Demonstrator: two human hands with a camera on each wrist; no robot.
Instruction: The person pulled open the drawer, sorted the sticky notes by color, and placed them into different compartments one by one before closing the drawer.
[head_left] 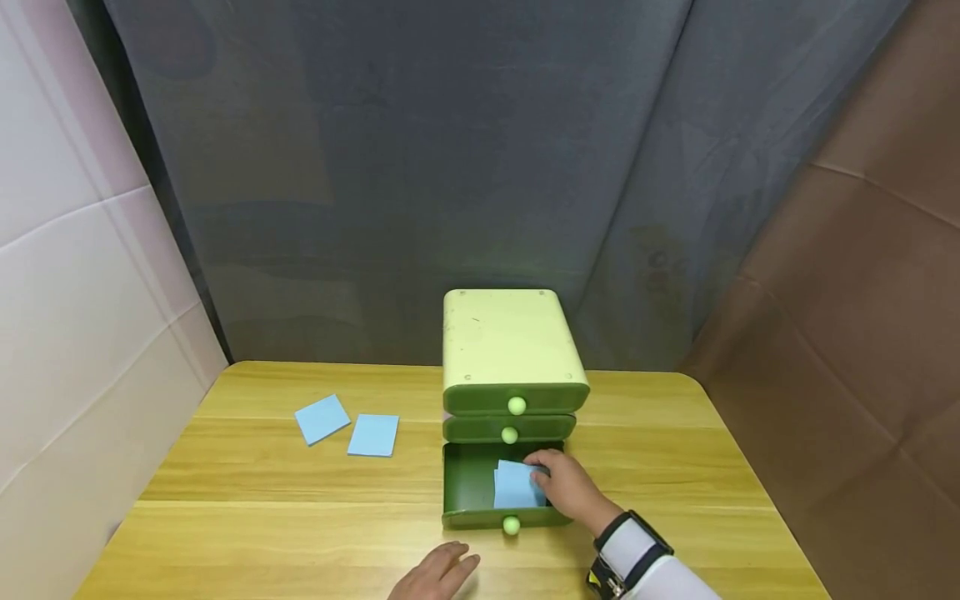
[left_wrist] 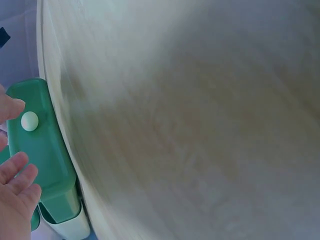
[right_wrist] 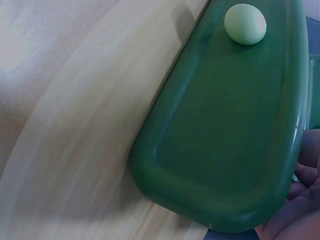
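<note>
A small drawer cabinet [head_left: 513,337] with a cream body and green drawers stands on the table; its bottom drawer [head_left: 468,479] is pulled out. Blue sticky notes [head_left: 516,487] lie overlapping inside that drawer. With its fingers over the right side of the drawer, my right hand [head_left: 572,490] pinches the notes at their right edge. In the right wrist view the drawer front [right_wrist: 215,120] hides most of what those fingers hold. My left hand [head_left: 437,572] hovers in front of the drawer, fingers extended and holding nothing.
Two more blue sticky-note pads, a tilted one [head_left: 322,418] and a straighter one [head_left: 373,435], lie on the wooden table [head_left: 300,517] left of the cabinet. The middle drawer [head_left: 480,429] sticks out slightly. A grey curtain [head_left: 450,167] hangs behind.
</note>
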